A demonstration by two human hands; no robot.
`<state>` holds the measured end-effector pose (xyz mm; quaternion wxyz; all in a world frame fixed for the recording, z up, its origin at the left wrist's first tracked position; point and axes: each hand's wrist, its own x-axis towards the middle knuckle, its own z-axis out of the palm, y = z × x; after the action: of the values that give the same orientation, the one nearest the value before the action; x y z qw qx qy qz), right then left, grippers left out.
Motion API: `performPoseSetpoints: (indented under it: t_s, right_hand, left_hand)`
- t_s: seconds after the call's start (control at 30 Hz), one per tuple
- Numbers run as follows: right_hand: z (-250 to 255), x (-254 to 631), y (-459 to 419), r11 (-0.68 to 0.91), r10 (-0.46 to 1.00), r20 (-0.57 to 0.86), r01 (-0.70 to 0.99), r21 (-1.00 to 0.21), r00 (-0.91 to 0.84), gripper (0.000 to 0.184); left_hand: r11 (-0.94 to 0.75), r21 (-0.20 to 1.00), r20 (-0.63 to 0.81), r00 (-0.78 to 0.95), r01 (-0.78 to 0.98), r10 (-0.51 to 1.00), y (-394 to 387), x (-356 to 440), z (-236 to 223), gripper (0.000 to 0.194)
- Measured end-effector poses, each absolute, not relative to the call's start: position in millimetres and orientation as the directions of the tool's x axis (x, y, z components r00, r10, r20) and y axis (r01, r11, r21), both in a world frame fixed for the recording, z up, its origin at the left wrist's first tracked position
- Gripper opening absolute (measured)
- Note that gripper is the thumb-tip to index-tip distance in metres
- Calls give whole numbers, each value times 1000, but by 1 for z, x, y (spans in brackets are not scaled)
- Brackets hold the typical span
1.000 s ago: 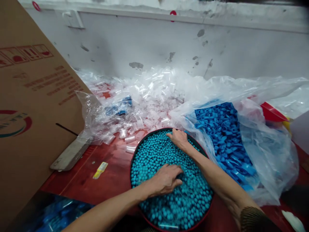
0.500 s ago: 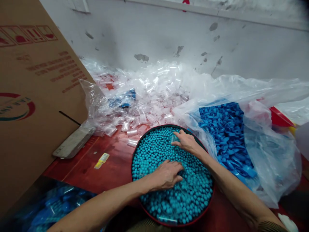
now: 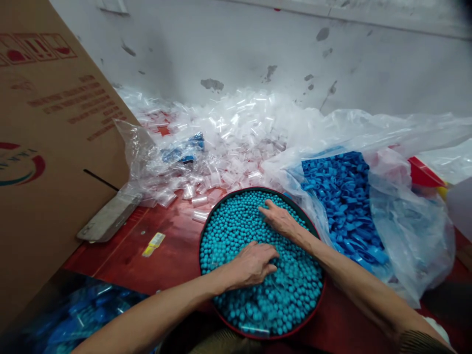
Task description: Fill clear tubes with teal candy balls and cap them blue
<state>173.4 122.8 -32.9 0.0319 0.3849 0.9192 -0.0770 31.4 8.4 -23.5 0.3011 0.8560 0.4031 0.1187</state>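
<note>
Balls (image 3: 230,219), turquoise, small, a great many: loose in a round tub (image 3: 301,209) with red rim and dark inner wall, at the near side of a red table (image 3: 173,268); what bears the tub is hidden. Likely handling: each ball light, hard and smooth, apt to roll from under a fingertip, hardly fragile; best taken singly between thumb and forefinger at its widest part, or scooped in a cupped palm. The full tub is probably heavy, to be gripped at two opposite sides of the rim. Clear tube (image 3: 254,330), one, lying on the balls by the near rim: seemingly thin, light, slick and easily dented; hold gently around the middle. Left hand (image 3: 252,264): over the middle of the balls, fingers curled, thumb a little apart; cannot tell whether anything is held. Right hand (image 3: 282,220): over the far part, fingertips down towards the balls, narrow spread; contents, if any, cannot be told. Adjacent: blue pieces (image 3: 341,204), in a plastic bag (image 3: 409,236), right; loose clear tubes (image 3: 236,169), beyond the tub.
</note>
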Motion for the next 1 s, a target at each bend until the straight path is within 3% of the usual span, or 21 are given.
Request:
performPoseSetpoints:
  t_s: [0.3,0.37,0.43,0.53,0.6,0.77,0.9,1.0]
  right_hand:
    - [-26,177,113,781,557,-287,609,-138,-780,31]
    - [-25,179,113,775,523,-283,587,-234,-804,32]
    - [-24,180,116,715,492,-281,567,-410,-824,32]
    - [-23,183,123,510,436,-355,552,-659,-827,28]
    - [-24,185,127,387,420,-403,563,-730,-813,28]
    - [-22,192,121,334,436,-383,541,-772,-814,30]
    - [-18,191,105,472,464,-298,518,-713,-834,30]
    - [-19,188,89,603,454,-250,501,-621,-855,25]
  left_hand:
    - [-538,540,77,599,647,797,2,34,-28,19]
    - [-533,534,127,561,657,818,1,30,-23,19]
    - [-502,550,163,504,667,848,2,23,-19,21]
    - [-385,625,172,362,679,916,9,9,-18,24]
    - [-297,678,155,264,673,952,15,0,-20,24]
    - [-222,743,111,212,632,971,24,-6,-30,23]
    - [-262,725,63,318,637,946,24,-1,-34,27]
    - [-324,637,-13,430,699,903,18,2,-35,29]
